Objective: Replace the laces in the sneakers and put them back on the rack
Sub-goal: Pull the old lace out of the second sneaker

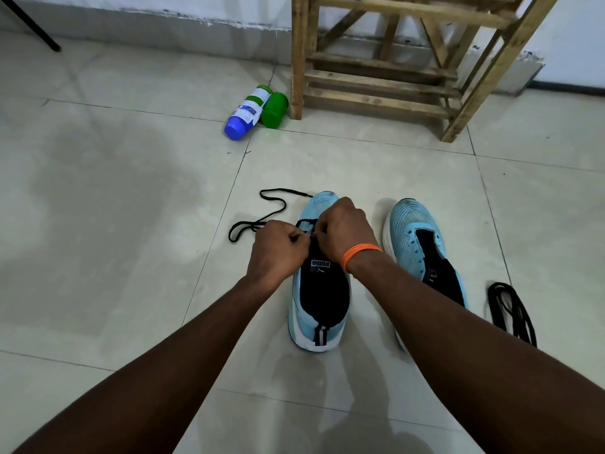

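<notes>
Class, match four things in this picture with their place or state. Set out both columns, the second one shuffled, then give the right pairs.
1 PUMA-tongue sneaker
2 other sneaker
3 bundled lace
4 blue-capped bottle

a lying near the rack leg
b eyelets empty, untouched
c floor, far right
d under left hand and right hand, loose lace trailing

Pairs: 1-d, 2-b, 3-c, 4-a

My left hand (278, 252) and right hand (343, 231) cover the eyelets of the near sneaker (322, 291); I cannot see where the lace (288, 191) runs there. My right forearm (458, 322) hides the heel of the other sneaker (409, 224). The rack (376, 80) is cut off at the top. The bottle (248, 109) label is unreadable.
</notes>
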